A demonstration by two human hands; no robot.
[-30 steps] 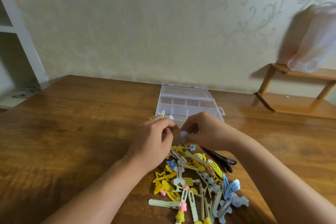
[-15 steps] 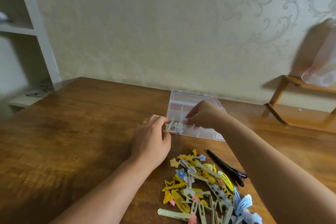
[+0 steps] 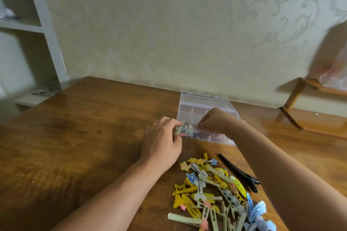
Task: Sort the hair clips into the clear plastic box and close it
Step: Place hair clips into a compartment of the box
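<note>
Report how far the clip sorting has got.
Done: the clear plastic box lies open, with a few clips in its near-left compartment. In hand: the left hand holds a beige clip at the box's near-left corner, while the right hand reaches into the box; what it holds is hidden. Left: most of the pile of clips and the black clip lie on the table, and the box is not closed.

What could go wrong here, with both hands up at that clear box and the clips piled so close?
Three risks, as guesses:
1. The right forearm passes over the pile of clips; it might scatter them.
2. The left hand pinches a beige clip at the clear box edge; it could slip outside.
3. The light box may slide.
</note>
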